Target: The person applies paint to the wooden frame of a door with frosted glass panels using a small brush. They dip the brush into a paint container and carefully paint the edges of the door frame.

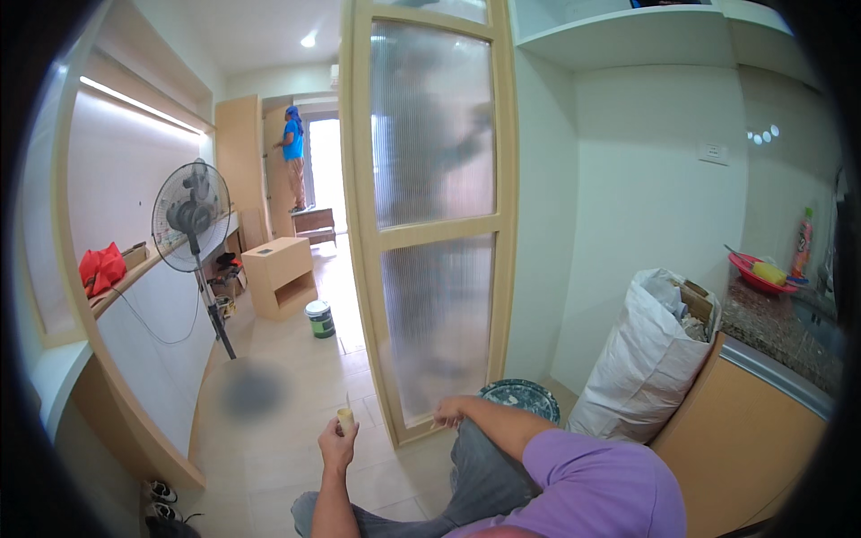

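Observation:
My left hand (336, 442) is closed around a small yellowish roll (346, 418), held upright above the tiled floor. A thin pale strip seems to rise from the top of the roll. Over my bent right knee hangs my right hand (449, 412), its fingers curled. Whatever it may hold is too small to make out. Just beyond it is the bottom part of the wooden-framed door panel (437, 327) with ribbed glass. A dark, paint-spattered round bucket (520, 394) stands beside the panel, partly hidden behind my right arm.
A standing fan (193, 215) rises at left beside a ledge with a red bag (103, 269). Farther off are a paint bucket (319, 319), a wooden cabinet (278, 273) and a person (293, 157) on a raised stand. A full white sack (632, 368) leans by the counter at right.

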The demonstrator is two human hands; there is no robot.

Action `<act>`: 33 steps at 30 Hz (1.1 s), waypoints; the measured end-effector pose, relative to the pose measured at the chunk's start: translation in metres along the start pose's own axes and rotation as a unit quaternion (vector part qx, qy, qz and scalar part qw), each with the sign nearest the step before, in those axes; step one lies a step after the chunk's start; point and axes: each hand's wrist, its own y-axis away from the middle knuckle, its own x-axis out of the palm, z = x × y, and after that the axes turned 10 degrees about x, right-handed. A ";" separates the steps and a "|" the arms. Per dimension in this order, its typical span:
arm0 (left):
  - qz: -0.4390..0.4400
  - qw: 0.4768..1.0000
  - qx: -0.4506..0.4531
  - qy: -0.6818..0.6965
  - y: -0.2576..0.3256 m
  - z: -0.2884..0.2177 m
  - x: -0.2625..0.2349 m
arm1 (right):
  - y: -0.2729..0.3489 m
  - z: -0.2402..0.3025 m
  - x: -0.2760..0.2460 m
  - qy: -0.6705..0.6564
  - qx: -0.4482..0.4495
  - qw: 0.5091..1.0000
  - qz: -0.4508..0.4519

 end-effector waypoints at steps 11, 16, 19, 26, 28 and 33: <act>-0.004 0.999 -0.017 0.029 0.002 -0.003 0.000 | 0.021 0.006 -0.001 -0.090 0.035 0.995 -0.003; 0.011 1.000 -0.009 0.015 -0.001 -0.003 0.001 | 0.011 -0.001 -0.001 -0.112 0.029 0.993 -0.015; 0.006 1.000 0.003 0.027 -0.004 -0.012 0.002 | 0.014 0.004 -0.007 -0.062 0.014 0.997 -0.047; 0.001 0.995 -0.049 0.084 -0.005 -0.023 0.004 | 0.035 0.060 0.034 0.089 -0.228 0.965 -0.094; 0.001 0.995 -0.056 0.078 -0.011 -0.023 0.005 | 0.037 0.076 0.060 0.118 -0.211 0.970 -0.028; -0.043 0.998 -0.045 -0.002 -0.012 -0.026 0.003 | 0.040 0.118 0.100 0.285 -0.219 0.931 0.069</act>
